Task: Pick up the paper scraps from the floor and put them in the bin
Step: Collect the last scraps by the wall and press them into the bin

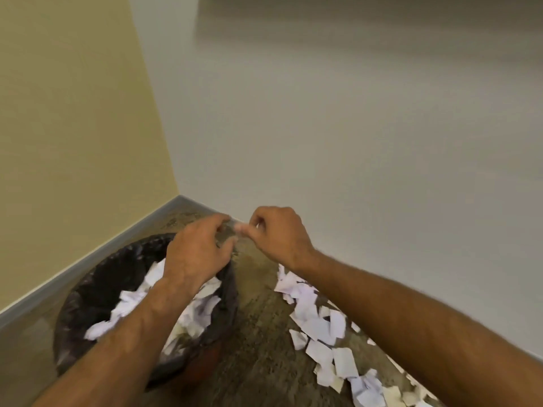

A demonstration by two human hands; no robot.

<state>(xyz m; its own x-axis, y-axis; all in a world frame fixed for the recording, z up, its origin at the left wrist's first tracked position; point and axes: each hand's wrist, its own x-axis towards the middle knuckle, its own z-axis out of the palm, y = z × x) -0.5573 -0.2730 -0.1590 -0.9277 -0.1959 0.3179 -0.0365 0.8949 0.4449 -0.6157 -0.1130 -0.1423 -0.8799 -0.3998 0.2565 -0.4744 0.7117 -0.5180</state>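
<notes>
A round bin [88, 292] with a black liner stands at the lower left, with several white paper scraps [199, 315] inside it. More white paper scraps [317, 324] lie in a trail on the brown carpet to its right. My left hand [197, 254] hovers over the bin's far rim with its fingers loosely curled and no paper visible in it. My right hand [279, 233] is just to the right of the left one. Its fingers are curled tight and its blurred fingertips point at the left hand. I see no scrap in it.
The bin sits in a room corner, between a yellow wall [73, 127] on the left and a grey wall [352, 127] ahead. A grey skirting board [88, 254] runs behind the bin. Brown carpet [258, 362] lies between the bin and the scraps.
</notes>
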